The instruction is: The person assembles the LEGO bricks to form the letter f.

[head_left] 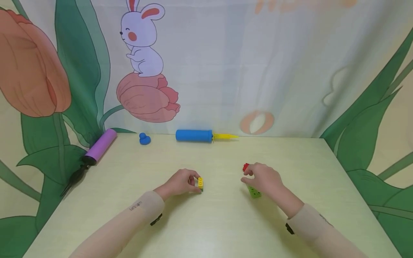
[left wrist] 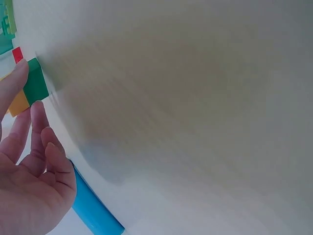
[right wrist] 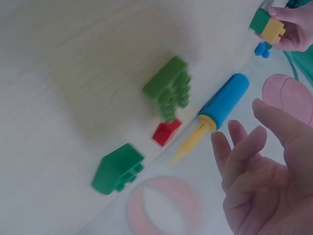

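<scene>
My left hand (head_left: 180,182) pinches a yellow toy brick (head_left: 200,181) joined to a green brick (left wrist: 36,82), between thumb and fingertips. In the right wrist view, the yellow half (right wrist: 272,30) has its studs facing outward. My right hand (head_left: 265,178) hovers above the table with bent, spread fingers and holds nothing. Below it lies a light green brick (head_left: 254,192); a red brick (head_left: 246,167) shows just past its fingers. The right wrist view also shows a dark green slanted brick (right wrist: 117,169) on the table, which the hand hides in the head view.
At the table's back edge lies a blue hand pump (head_left: 194,135) with a yellow nozzle (head_left: 224,136). Left of it sits a small blue piece (head_left: 144,139). A purple pump (head_left: 102,145) with a black end lies at the left edge. A printed curtain (head_left: 206,64) hangs behind.
</scene>
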Motion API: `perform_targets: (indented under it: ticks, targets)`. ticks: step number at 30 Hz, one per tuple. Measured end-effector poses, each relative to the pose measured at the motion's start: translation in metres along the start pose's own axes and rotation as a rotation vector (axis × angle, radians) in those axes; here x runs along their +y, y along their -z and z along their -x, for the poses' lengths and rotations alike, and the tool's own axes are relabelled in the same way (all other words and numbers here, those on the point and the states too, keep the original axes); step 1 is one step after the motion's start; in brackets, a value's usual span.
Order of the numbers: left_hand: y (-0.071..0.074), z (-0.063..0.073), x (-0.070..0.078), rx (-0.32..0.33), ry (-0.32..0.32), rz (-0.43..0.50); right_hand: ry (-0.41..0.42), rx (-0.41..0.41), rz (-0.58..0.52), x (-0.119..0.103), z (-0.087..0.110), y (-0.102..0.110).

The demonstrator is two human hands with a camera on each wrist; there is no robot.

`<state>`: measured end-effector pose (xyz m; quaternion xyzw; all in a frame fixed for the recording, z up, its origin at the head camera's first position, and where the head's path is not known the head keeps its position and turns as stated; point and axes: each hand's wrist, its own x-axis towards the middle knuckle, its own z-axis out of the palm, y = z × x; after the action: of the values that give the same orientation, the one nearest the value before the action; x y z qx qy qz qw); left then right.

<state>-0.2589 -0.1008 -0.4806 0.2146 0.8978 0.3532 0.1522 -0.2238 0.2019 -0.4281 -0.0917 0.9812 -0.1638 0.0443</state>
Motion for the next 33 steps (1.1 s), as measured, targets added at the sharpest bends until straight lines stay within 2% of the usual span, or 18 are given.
perform_targets:
  ticks: [7,15,26,33]
  targets:
    - [0.0,0.001,0.002,0.022,-0.02,-0.014,-0.083,-0.072,0.016,0.024,0.006,0.001]
    - [-0.001,0.001,0.004,0.037,-0.013,-0.032,-0.152,-0.195,0.053,0.035,0.008,-0.011]
    - [-0.003,-0.002,0.002,0.038,0.012,-0.06,-0.166,-0.215,0.083,0.035,0.003,-0.016]
    - [-0.003,-0.002,0.001,0.039,0.004,-0.058,-0.163,-0.215,0.085,0.034,0.001,-0.016]
